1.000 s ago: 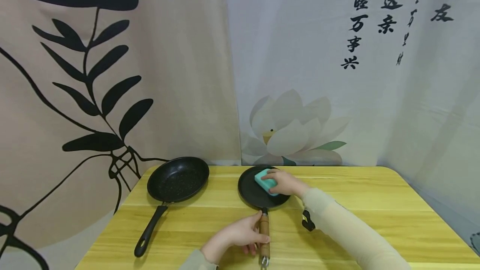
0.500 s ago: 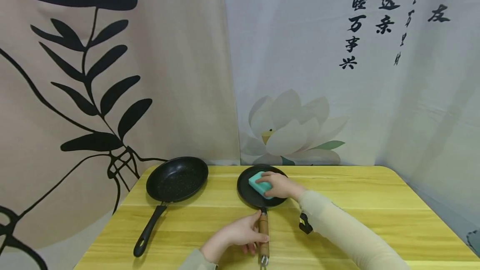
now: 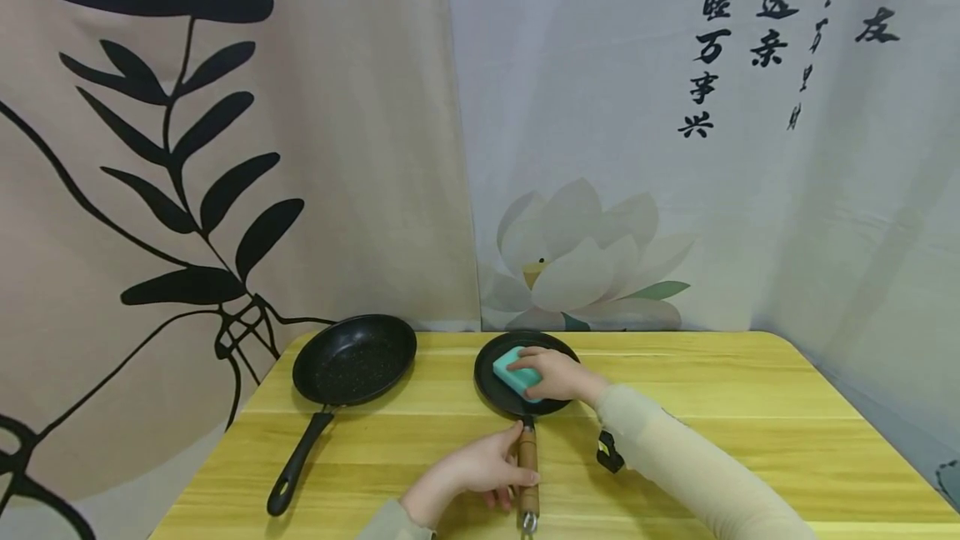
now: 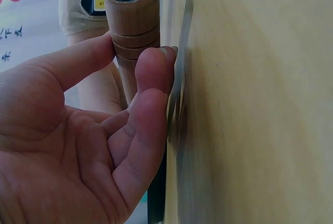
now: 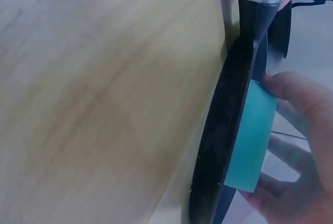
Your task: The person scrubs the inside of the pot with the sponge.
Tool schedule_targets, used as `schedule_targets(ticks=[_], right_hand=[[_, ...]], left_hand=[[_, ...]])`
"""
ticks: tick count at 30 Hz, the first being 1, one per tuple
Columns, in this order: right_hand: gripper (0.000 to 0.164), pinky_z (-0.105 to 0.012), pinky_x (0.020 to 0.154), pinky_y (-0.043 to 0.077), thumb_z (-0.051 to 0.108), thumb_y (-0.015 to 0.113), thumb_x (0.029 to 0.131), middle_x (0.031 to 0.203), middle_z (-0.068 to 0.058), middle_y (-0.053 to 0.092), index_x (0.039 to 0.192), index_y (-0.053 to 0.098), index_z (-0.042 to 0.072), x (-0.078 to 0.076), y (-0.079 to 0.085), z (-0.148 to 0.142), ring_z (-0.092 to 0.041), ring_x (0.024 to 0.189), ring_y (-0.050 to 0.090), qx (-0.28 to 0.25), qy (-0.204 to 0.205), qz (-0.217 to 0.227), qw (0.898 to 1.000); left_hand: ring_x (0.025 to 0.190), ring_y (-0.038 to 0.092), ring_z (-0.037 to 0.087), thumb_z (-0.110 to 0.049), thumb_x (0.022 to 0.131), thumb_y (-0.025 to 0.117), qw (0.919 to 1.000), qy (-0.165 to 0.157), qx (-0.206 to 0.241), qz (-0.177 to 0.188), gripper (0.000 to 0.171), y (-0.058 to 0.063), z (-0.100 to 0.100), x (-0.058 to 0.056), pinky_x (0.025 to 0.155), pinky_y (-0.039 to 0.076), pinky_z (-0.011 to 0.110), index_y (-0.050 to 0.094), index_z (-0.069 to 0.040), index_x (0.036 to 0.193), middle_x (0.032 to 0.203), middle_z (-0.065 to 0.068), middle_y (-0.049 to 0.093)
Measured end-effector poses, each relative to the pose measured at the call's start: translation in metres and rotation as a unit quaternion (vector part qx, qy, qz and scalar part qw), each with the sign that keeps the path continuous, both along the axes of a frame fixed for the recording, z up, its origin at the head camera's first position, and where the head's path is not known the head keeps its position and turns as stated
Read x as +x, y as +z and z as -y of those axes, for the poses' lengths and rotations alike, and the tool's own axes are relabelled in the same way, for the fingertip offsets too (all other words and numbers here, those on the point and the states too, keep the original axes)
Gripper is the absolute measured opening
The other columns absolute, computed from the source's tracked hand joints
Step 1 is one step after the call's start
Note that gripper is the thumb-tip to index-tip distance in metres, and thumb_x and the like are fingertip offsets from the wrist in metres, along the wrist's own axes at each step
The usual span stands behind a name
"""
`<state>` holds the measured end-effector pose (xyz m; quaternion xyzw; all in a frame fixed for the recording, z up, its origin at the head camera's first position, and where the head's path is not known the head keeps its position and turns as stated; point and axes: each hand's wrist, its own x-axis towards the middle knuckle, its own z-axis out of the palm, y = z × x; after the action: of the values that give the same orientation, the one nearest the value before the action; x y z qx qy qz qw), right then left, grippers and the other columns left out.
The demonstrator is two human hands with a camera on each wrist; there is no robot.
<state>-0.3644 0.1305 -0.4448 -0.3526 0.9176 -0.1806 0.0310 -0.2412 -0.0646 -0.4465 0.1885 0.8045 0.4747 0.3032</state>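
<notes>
A small, flat black pan [image 3: 491, 386] with a wooden handle [image 3: 528, 458] lies toward the back of the table. My left hand [image 3: 480, 467] grips that handle between thumb and fingers; in the left wrist view the handle's end [image 4: 134, 16] with its metal ring sticks out past the thumb. On the pan's cooking surface sits a turquoise sponge [image 3: 512, 370]. My right hand [image 3: 553, 375] holds the sponge from above by its edges. In the right wrist view the sponge [image 5: 252, 138] lies flat against the pan [image 5: 221, 130], thumb at one end and fingers at the other.
A larger black frying pan [image 3: 356, 359] rests on the left of the wooden table [image 3: 720, 423], its black handle pointing toward the front. Behind the table's back edge hangs a printed curtain [image 3: 382, 148] with leaves, a flower and writing.
My right hand has slid the sponge across the pan to the left and slightly toward me. The left hand keeps its grip on the handle, and the larger pan stays in place.
</notes>
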Motion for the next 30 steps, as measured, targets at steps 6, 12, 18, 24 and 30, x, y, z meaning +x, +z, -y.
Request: schedule_targets(ticks=[6,12,18,24,30], right_hand=[[0.047,-0.051,0.099,0.044,0.021,0.074,0.086,0.145,-0.018,0.044,0.131,0.062,0.015,0.001,0.000,-0.001,-0.037,0.130,0.044,-0.015,0.001,-0.002,1.000],[0.048,-0.052,0.099,0.044,0.021,0.074,0.085,0.144,-0.018,0.045,0.130,0.063,0.013,0.000,-0.003,-0.003,-0.037,0.130,0.044,-0.038,-0.008,0.001,0.999],[0.046,-0.052,0.097,0.045,0.020,0.072,0.087,0.141,-0.020,0.047,0.130,0.062,0.009,-0.002,-0.005,-0.014,-0.039,0.128,0.045,-0.106,-0.022,0.009,0.994],[0.048,-0.055,0.099,0.042,0.020,0.072,0.088,0.140,-0.020,0.049,0.133,0.059,0.006,0.001,-0.007,-0.027,-0.040,0.127,0.045,-0.202,-0.047,0.031,0.978],[0.049,-0.052,0.095,0.046,0.024,0.071,0.090,0.142,-0.017,0.048,0.135,0.058,0.010,0.007,-0.013,-0.033,-0.039,0.121,0.051,-0.305,-0.112,0.083,0.942]], left_hand=[[0.052,0.061,0.019,-0.025,0.094,0.066,1.0000,0.000,0.001,0.000,0.085,0.001,0.000,-0.001,0.042,0.048,0.030,0.013,0.006,0.152,0.073,0.008,0.069],[0.053,0.062,0.019,-0.025,0.093,0.067,1.0000,0.002,-0.003,-0.002,0.086,0.000,0.000,0.000,0.043,0.049,0.030,0.013,0.007,0.152,0.073,0.007,0.069],[0.053,0.062,0.018,-0.025,0.093,0.067,1.0000,0.004,-0.001,-0.004,0.086,0.000,0.000,0.000,0.043,0.048,0.029,0.014,0.007,0.152,0.073,0.007,0.069],[0.054,0.063,0.020,-0.025,0.093,0.068,1.0000,0.006,0.000,-0.006,0.085,0.000,-0.001,0.001,0.043,0.049,0.030,0.014,0.007,0.152,0.074,0.006,0.068],[0.054,0.063,0.021,-0.025,0.093,0.068,1.0000,0.008,0.000,-0.006,0.085,0.000,-0.001,0.001,0.042,0.048,0.031,0.015,0.006,0.152,0.074,0.006,0.068]])
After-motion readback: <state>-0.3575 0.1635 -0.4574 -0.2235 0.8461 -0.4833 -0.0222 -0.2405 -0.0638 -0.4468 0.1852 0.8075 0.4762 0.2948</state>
